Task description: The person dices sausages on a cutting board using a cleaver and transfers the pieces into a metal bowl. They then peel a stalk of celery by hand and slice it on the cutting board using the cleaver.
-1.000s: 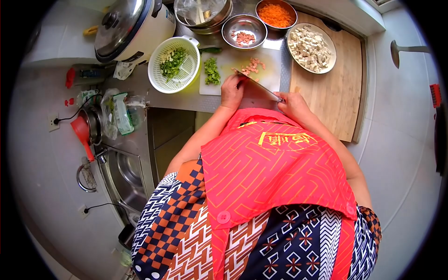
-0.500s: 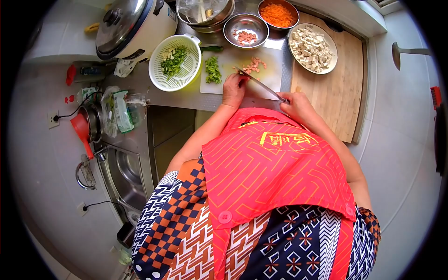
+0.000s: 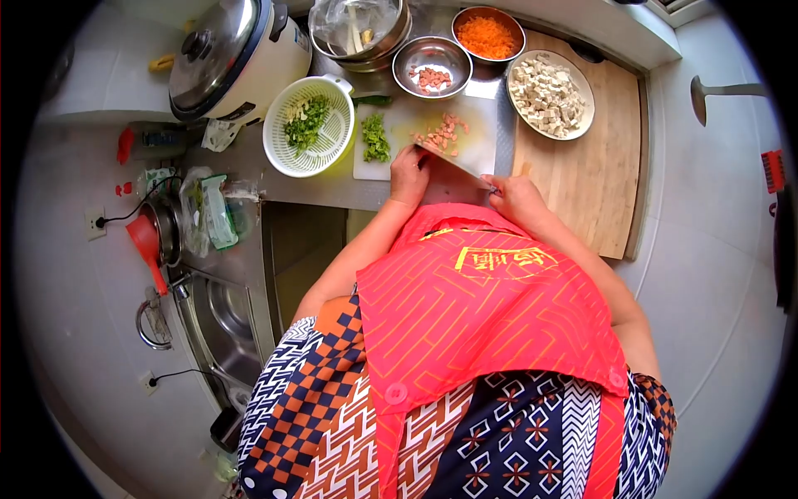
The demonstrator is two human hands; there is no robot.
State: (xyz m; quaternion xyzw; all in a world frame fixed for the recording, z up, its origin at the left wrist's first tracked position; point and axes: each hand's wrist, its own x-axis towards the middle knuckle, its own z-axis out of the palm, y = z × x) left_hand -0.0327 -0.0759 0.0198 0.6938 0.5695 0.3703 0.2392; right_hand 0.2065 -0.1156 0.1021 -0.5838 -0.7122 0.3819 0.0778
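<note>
Two bare hands, one knife, at the upper centre of the frame. Right hand: fingers closed round the handle of the knife, whose blade slants up and leftward over the near edge of a white cutting board. Left hand: fingers bent and close together at the far end of the blade; I cannot tell whether they pinch anything.

On the white board: pink chopped pieces, loosely scattered just beyond the blade; one heap of chopped greens to their left. Behind the board, one long green vegetable.

Left of the board on the metal worktop: one white colander, greens inside. Upper left of the frame: one rice cooker, lid on.

Top centre: one steel bowl with more pink pieces; one stack of bowls with a clear plastic bag in the uppermost. Top right: one bowl of orange shreds; one plate of white cubes, resting on a wooden board.
</note>
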